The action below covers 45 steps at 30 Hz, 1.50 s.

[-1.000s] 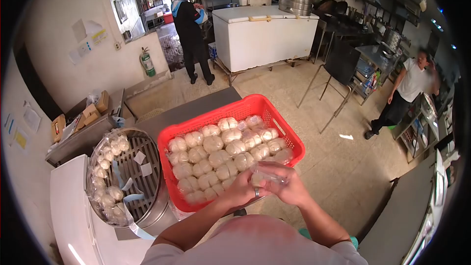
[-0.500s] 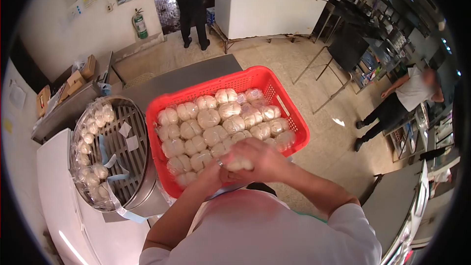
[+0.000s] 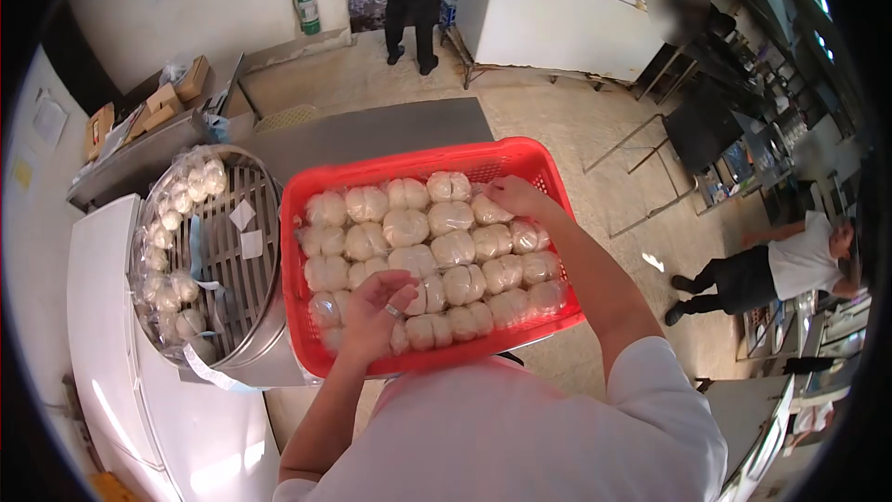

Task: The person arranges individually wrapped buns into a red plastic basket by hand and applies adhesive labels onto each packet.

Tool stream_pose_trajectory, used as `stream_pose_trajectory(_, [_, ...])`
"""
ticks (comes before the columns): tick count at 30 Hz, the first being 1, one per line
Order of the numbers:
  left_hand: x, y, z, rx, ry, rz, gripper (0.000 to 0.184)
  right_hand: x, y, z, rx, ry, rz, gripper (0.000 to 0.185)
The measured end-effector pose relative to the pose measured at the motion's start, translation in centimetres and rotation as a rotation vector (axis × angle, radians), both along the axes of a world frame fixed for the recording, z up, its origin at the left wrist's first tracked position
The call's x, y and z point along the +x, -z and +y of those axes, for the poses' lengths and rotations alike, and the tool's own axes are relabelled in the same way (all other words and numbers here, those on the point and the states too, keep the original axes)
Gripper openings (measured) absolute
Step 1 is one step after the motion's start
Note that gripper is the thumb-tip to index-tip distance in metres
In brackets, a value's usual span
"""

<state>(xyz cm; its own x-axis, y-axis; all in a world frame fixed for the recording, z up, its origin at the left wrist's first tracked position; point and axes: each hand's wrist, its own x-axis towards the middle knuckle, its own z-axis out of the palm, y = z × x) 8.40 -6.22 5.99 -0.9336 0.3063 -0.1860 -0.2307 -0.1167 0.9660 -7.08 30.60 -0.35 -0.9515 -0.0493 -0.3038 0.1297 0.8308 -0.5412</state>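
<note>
A red plastic basket (image 3: 307, 188) holds rows of white buns (image 3: 406, 227) wrapped in clear plastic. Above the buns near the basket's front left, my left hand (image 3: 375, 314) is open, its fingers apart and slightly curled, with a ring on one finger. My right hand (image 3: 517, 197) reaches to the back right part of the basket, its fingers closed down on a wrapped bun (image 3: 491, 211) near the back wall. My fingertips there are partly hidden.
Left of the basket, a round metal steamer (image 3: 269, 251) holds bagged small buns (image 3: 158, 237) and paper strips. The basket rests on a grey table (image 3: 400, 125). Beyond are a white chest freezer (image 3: 557, 23) and a person's dark legs (image 3: 411, 19). Another person (image 3: 799, 260) stands at right.
My hands, together around a wrapped bun before, have separated: the right has moved to the basket's back right, the left to its front left. The head view has shifted.
</note>
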Motion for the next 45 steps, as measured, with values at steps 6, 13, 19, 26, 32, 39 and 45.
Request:
stream_pose_trajectory(6, [-0.5,0.9,-0.1,-0.043,-0.201,0.055,0.017,0.7,2.8,-2.0,0.324,-0.299,0.347,0.045])
stream_pose_trajectory(13, [-0.3,-1.8,-15.0,-0.89,-1.025,0.861,0.029,2.8,1.1,-5.7,0.492,-0.333,0.444,0.044])
stream_pose_trajectory(19, [4.8,6.7,-33.0,-1.664,-0.974,-0.084,0.042,2.6,2.8,-5.3,0.423,-0.255,0.481,0.047])
stream_pose_trajectory(26, [5.1,-1.6,-30.8,-1.452,-0.969,-0.191,0.03,2.6,4.6,-3.7,0.476,-0.342,0.583,0.041])
stream_pose_trajectory(32, [-8.5,-14.2,-29.9,-0.502,-1.082,0.409,0.029,3.6,4.7,-4.0,0.729,-0.453,0.619,0.035])
stream_pose_trajectory(39, [-29.0,-28.5,-21.9,0.326,-0.929,0.571,0.014,5.7,1.1,-8.4,0.595,-0.086,0.371,0.046])
stream_pose_trajectory(45, [-41.7,-26.0,-15.0,0.568,-0.873,0.525,0.018,7.3,-0.7,-10.3,0.466,0.158,0.242,0.061])
